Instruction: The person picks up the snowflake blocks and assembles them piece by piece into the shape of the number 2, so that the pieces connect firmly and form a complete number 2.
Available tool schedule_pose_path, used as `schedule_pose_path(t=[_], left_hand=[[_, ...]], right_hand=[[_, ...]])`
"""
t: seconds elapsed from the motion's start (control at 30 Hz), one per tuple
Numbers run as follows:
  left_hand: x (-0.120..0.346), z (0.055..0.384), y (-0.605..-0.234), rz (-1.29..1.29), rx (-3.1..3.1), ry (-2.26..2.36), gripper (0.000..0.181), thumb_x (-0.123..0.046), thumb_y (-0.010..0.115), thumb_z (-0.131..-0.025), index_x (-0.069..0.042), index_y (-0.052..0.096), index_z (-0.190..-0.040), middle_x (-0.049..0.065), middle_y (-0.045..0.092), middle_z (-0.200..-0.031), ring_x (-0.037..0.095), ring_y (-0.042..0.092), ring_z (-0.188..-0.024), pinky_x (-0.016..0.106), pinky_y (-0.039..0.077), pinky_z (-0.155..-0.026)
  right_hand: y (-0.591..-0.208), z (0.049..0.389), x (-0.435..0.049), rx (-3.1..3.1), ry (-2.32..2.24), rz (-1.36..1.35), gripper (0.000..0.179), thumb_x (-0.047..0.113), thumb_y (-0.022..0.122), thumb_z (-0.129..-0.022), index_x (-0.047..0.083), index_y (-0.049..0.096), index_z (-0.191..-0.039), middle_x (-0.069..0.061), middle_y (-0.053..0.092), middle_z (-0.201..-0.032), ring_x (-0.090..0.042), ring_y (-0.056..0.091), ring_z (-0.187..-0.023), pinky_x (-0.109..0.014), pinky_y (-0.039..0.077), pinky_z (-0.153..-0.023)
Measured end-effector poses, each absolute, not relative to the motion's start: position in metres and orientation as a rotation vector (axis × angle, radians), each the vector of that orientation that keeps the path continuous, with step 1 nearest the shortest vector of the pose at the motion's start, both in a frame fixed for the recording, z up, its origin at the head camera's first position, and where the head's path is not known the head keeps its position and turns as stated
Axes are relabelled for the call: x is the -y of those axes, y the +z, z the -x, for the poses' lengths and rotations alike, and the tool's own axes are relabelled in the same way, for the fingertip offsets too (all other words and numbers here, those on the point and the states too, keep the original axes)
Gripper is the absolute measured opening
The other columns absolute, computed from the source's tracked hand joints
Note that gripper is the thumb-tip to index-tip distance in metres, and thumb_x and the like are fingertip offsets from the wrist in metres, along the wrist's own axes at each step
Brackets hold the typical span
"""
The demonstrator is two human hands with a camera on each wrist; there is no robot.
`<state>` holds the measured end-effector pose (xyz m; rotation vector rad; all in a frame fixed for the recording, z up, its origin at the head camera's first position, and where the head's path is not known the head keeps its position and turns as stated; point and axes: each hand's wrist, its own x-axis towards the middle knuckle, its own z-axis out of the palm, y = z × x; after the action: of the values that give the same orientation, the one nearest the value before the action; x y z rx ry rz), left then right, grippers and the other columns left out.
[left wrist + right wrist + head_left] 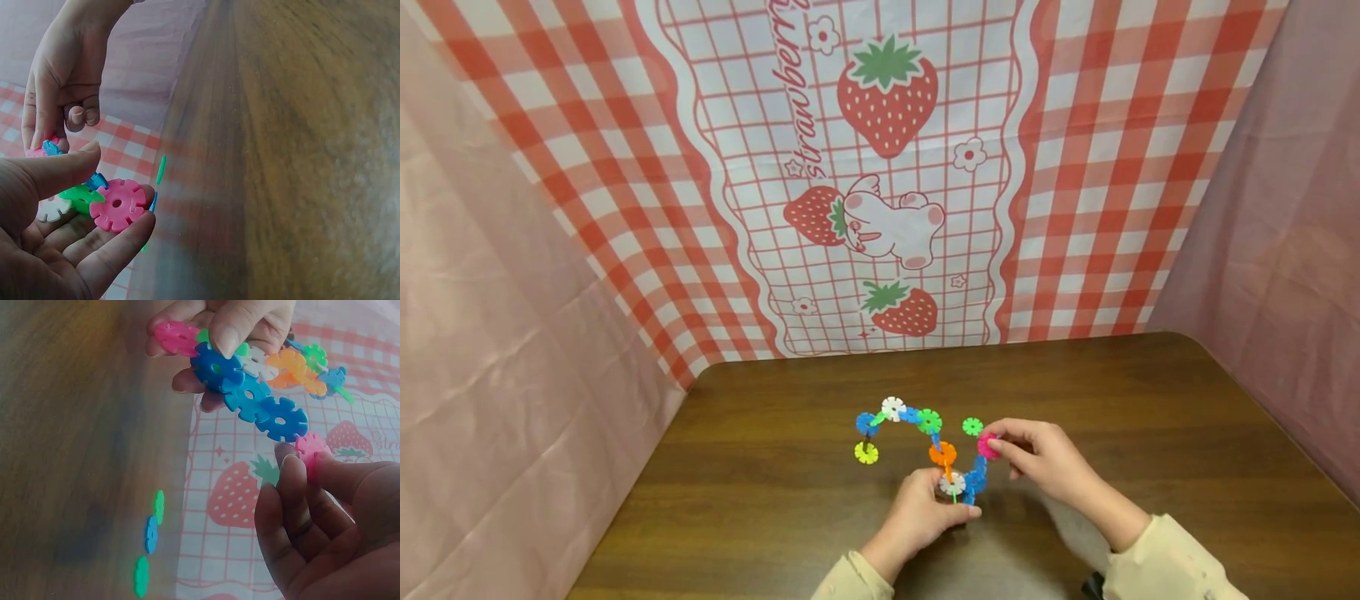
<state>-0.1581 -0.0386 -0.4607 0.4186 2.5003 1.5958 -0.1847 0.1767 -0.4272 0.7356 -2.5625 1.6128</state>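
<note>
A chain of notched plastic snowflake discs [943, 454], in white, orange, green, blue and yellow, arches up and to the left from my left hand [921, 510]. The thumb of that hand presses on a dark blue disc [217, 367], with fingers behind. Another pink disc [117, 204] lies against its fingers in the left wrist view. My right hand [1047, 457] pinches a pink snowflake disc [312, 452] between thumb and fingers. It touches the last of several blue discs [282, 420]; whether their slots interlock I cannot tell.
Beyond the hands a loose green disc [972, 427] shows. The right wrist view has a green disc [159, 507], a blue disc [151, 534] and another green one on the brown table [760, 467]. A strawberry-print cloth [887, 275] hangs behind the table.
</note>
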Motion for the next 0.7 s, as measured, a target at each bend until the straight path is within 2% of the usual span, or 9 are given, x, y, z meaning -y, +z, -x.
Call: schedule_pose_path(t=[0.27, 0.33, 0.4, 0.5, 0.57, 0.7], left_hand=[[0.039, 0.157, -0.461, -0.399, -2.489, 1.597, 0.024, -0.017, 0.087, -0.072, -0.007, 0.066, -0.077, -0.011, 0.059, -0.069, 0.002, 0.048, -0.059, 0.02, 0.043, -0.053], [0.039, 0.157, -0.462, -0.391, -2.48, 1.606, 0.024, -0.016, 0.087, -0.072, -0.007, 0.066, -0.077, -0.011, 0.059, -0.069, 0.002, 0.048, -0.059, 0.02, 0.043, -0.052], [0.039, 0.157, -0.462, -0.401, -2.486, 1.61, 0.024, -0.016, 0.087, -0.072, -0.006, 0.066, -0.076, -0.011, 0.059, -0.068, 0.002, 0.048, -0.058, 0.02, 0.043, -0.052], [0.038, 0.157, -0.462, -0.402, -2.477, 1.628, 0.023, -0.015, 0.087, -0.072, -0.006, 0.066, -0.076, -0.011, 0.059, -0.067, 0.002, 0.049, -0.057, 0.02, 0.044, -0.052], [0.038, 0.157, -0.461, -0.396, -2.462, 1.64, 0.022, -0.014, 0.087, -0.072, -0.006, 0.066, -0.076, -0.01, 0.06, -0.066, 0.002, 0.05, -0.057, 0.02, 0.045, -0.052], [0.036, 0.156, -0.462, -0.359, -2.408, 1.685, 0.02, -0.011, 0.086, -0.072, -0.006, 0.067, -0.077, -0.009, 0.061, -0.065, 0.002, 0.052, -0.054, 0.019, 0.046, -0.051]], right_hand=[[-0.43, 0.182, -0.177, 2.604, 1.416, -0.834, 0.015, 0.012, 0.06, -0.097, 0.013, 0.07, -0.109, 0.003, 0.067, -0.08, -0.007, 0.051, -0.05, -0.027, 0.052, -0.049], [-0.43, 0.181, -0.177, 2.583, 1.324, -0.904, 0.02, 0.008, 0.06, -0.096, 0.013, 0.07, -0.113, 0.003, 0.068, -0.083, -0.003, 0.052, -0.054, -0.025, 0.051, -0.049], [-0.432, 0.181, -0.176, 2.535, 1.221, -0.968, 0.023, 0.007, 0.061, -0.095, 0.013, 0.069, -0.117, 0.004, 0.07, -0.089, 0.0, 0.057, -0.064, -0.024, 0.053, -0.055], [-0.436, 0.181, -0.174, 2.484, 1.095, -1.03, 0.029, 0.013, 0.067, -0.093, 0.013, 0.065, -0.122, 0.009, 0.067, -0.092, 0.002, 0.056, -0.069, -0.02, 0.05, -0.056], [-0.44, 0.18, -0.172, 2.478, 1.042, -1.056, 0.038, 0.02, 0.072, -0.089, 0.013, 0.061, -0.124, 0.011, 0.062, -0.089, 0.002, 0.052, -0.066, -0.019, 0.049, -0.057], [-0.445, 0.181, -0.168, 2.49, 0.959, -1.071, 0.049, 0.024, 0.08, -0.08, 0.013, 0.056, -0.121, 0.012, 0.052, -0.085, 0.0, 0.047, -0.066, -0.018, 0.045, -0.058]])
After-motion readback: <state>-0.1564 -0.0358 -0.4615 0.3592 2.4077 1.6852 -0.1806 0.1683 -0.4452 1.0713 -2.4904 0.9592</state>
